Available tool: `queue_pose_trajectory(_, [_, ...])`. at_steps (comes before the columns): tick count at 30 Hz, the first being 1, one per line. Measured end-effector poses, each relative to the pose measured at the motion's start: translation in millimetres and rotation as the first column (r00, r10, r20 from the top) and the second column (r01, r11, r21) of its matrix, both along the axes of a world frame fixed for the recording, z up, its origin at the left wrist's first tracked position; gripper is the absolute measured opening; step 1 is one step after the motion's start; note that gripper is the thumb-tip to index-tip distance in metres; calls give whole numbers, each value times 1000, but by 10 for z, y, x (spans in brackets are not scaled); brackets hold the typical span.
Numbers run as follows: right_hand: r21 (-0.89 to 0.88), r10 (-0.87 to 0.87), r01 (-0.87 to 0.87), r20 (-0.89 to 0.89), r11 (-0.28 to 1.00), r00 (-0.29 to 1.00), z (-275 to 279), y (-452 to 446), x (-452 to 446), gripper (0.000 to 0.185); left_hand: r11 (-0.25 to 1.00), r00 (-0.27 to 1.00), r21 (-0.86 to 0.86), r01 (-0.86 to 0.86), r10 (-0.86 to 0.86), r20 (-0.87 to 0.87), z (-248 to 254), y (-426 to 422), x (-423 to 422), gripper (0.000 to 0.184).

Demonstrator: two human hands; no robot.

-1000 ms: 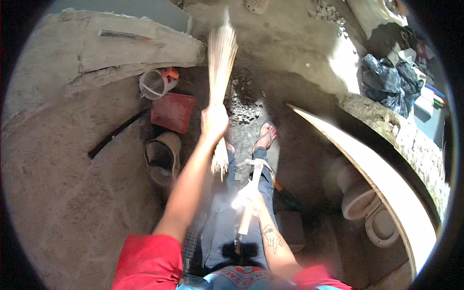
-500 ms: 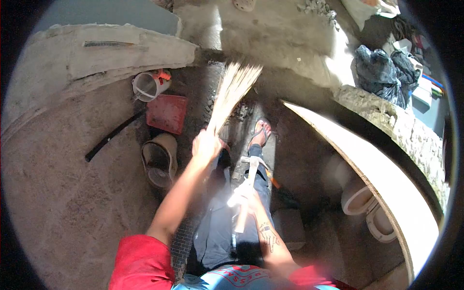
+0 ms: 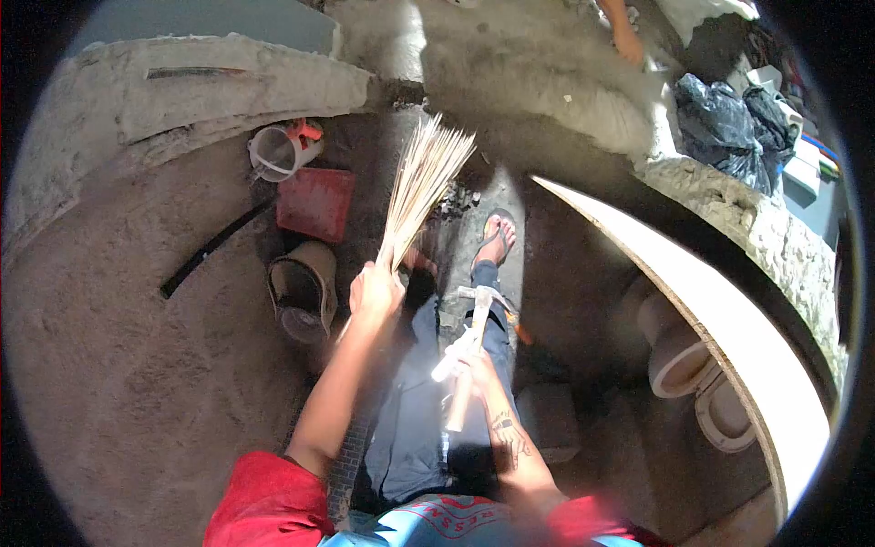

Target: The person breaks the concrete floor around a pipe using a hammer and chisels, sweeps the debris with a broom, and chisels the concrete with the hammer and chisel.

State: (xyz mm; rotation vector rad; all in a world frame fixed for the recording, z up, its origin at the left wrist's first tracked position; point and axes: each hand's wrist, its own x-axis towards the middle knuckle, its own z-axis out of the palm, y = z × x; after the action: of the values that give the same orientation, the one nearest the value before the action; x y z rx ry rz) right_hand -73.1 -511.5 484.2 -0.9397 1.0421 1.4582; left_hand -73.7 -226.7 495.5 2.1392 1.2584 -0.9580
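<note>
My left hand [image 3: 376, 290] is wrapped round the bound lower end of a stick broom [image 3: 417, 187]. The broom's pale bristles fan out away from me, above the dark floor. In front of my right leg, my right hand [image 3: 472, 366] grips the wooden handle of a hammer [image 3: 478, 319], head pointing away from me. A small white object [image 3: 448, 363] shows at the same hand, too overexposed to make out. Dark rubble [image 3: 460, 202] lies beside the bristles, near my sandalled right foot [image 3: 495, 239].
On the left are a white bucket [image 3: 276, 153], a red square container [image 3: 314, 204], a beige container [image 3: 303, 287] and a black strip [image 3: 214, 251]. A pale board [image 3: 693, 310] leans at right, near a toilet bowl [image 3: 682, 369]. Black bags [image 3: 720, 123] sit beyond; another person's arm [image 3: 624, 32] shows above.
The broom has swung a little left and its bristles stand more upright. My right hand keeps the hammer in nearly the same place. Another person's arm has entered at the top right.
</note>
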Motion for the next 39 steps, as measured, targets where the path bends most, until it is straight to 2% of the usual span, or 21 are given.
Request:
queue_pose_trajectory(1, [11, 15, -15, 2, 1000, 1000, -10, -9, -17, 21, 999, 999, 48, 25, -26, 31, 74, -7, 66, 70])
queue_pose_trajectory(3, [16, 36, -36, 7, 999, 999, -29, -35, -17, 21, 996, 978, 77, 51, -66, 199, 14, 69, 385, 61])
queue_pose_trajectory(5, [35, 44, -43, -12, 998, 999, -19, -62, -13, 23, 967, 934, 98, 234, -252, 252, -535, 159, 550, 53])
queue_pose_trajectory(6, [32, 51, -50, -16, 998, 999, 1, -67, -28, 23, 957, 934, 79, 278, -289, 209, -949, 213, 630, 54])
queue_pose_trajectory(7, [24, 40, -40, -16, 999, 999, -4, -52, -31, 21, 959, 937, 82, 270, -281, 205, -1115, 267, 575, 54])
queue_pose_trajectory(9, [14, 41, -41, -11, 999, 999, 7, -17, 14, 20, 970, 970, 18, 244, -244, 10, -1252, 324, 529, 56])
queue_pose_trajectory(13, [-9, 11, -11, -18, 1000, 1000, 24, -30, -15, 18, 989, 992, -101, 105, -112, -64, -703, 80, -262, 68])
queue_pose_trajectory(15, [19, -17, 18, -54, 1000, 998, -55, -15, -18, 17, 993, 992, -1, 119, -119, -45, -346, -52, -505, 66])
queue_pose_trajectory(17, [45, -21, 23, -32, 999, 999, -76, -15, -51, 18, 999, 997, -36, 10, -13, -74, 110, 0, -373, 63])
queue_pose_trajectory(19, [41, 8, -7, -19, 999, 1000, -27, 42, -11, 12, 996, 996, 16, -82, 83, -29, 153, 136, -283, 59])
queue_pose_trajectory(22, [31, 75, -75, -15, 997, 997, -17, 36, 3, 13, 968, 957, 49, -245, 233, 173, -254, 668, 46, 47])
queue_pose_trajectory(24, [53, 51, -51, -15, 997, 999, -13, 39, -7, 15, 958, 956, 73, -279, 270, 115, -1056, 1143, 124, 42])
queue_pose_trajectory(26, [69, 75, -74, 1, 995, 997, -47, 33, -9, 15, 992, 990, -65, -106, 112, 90, -1464, 1265, 86, 41])
queue_pose_trajectory(27, [83, 87, -88, 7, 993, 996, -26, 7, -21, 15, 993, 995, -121, -9, 21, 93, -1540, 1194, 4, 41])
queue_pose_trajectory(28, [84, 94, -94, 5, 992, 996, -16, 6, -21, 15, 987, 996, -138, 81, -85, -20, -1565, 1170, -119, 50])
queue_pose_trajectory(31, [-6, 95, -95, -1, 995, 995, 22, 33, -43, 19, 997, 999, -76, -6, 9, 48, -785, 1108, -303, 59])
queue_pose_trajectory(34, [36, 83, -82, -10, 996, 997, -16, 38, -29, 19, 999, 983, 26, 42, -46, 176, -652, 1079, -559, 60])
queue_pose_trajectory(35, [17, 94, -93, -6, 995, 996, -18, 43, -32, 18, 999, 983, 26, 41, -45, 176, -795, 1145, -562, 60])
queue_pose_trajectory(37, [-7, 111, -111, 1, 994, 994, -12, 38, -36, 18, 981, 954, 123, -149, 110, 279, -1335, 1398, -476, 57])
queue_pose_trajectory(38, [-7, 123, -123, 8, 992, 992, 3, 49, -31, 18, 980, 952, 120, -158, 119, 282, -1542, 1527, -421, 57])
queue_pose_trajectory(39, [-8, 137, -137, 17, 991, 990, 0, 54, -26, 18, 995, 990, 93, -22, 8, 142, -1733, 1647, -354, 58])
